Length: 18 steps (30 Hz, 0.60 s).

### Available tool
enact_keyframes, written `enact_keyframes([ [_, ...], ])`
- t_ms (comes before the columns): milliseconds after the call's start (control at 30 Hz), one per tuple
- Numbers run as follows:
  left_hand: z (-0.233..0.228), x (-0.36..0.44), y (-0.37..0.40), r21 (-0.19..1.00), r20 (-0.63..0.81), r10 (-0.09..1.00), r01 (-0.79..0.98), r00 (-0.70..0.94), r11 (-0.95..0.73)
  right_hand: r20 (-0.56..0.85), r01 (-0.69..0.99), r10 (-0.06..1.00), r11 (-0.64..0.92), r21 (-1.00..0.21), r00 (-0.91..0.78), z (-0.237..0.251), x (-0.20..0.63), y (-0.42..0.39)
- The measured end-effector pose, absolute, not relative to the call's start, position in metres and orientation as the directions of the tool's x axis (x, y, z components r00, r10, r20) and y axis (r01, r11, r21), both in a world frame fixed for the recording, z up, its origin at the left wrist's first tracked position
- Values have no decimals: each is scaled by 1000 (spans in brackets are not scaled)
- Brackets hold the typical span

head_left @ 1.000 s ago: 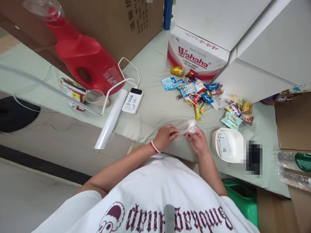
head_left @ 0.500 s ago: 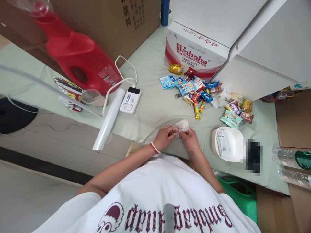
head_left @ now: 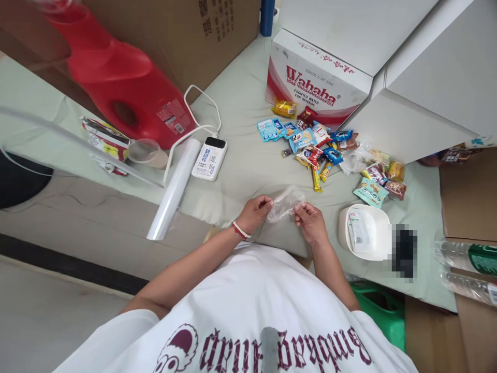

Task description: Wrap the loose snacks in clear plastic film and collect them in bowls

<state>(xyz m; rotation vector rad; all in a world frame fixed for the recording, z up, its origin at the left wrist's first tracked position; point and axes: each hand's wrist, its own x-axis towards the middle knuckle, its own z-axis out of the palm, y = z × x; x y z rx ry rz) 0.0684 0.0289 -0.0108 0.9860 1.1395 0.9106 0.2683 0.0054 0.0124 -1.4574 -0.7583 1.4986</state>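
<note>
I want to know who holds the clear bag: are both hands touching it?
Touching. The head view shows the left hand pinching one end of the clear plastic bag and the right hand pinching the other end.

Readable print on the box, the shirt and the carton

The white and red box (head_left: 316,85) reads "Wahaha" in red, with "PURIFIED WATER" small beneath it. The white shirt (head_left: 248,316) bears dark red gothic lettering, upside down here and not legible. The brown carton (head_left: 174,36) carries black Chinese characters, too small to read.
</note>
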Motion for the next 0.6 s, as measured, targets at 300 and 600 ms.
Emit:
enact_keyframes([
  [300,-15,60,40,871,-390,918,-295,73,393,-321,-100,944,-314,-944,70,13,284,-11],
  [600,-10,52,38,876,-383,923,-327,-26,354,-213,-321,947,-129,-938,240,13,293,-20],
])
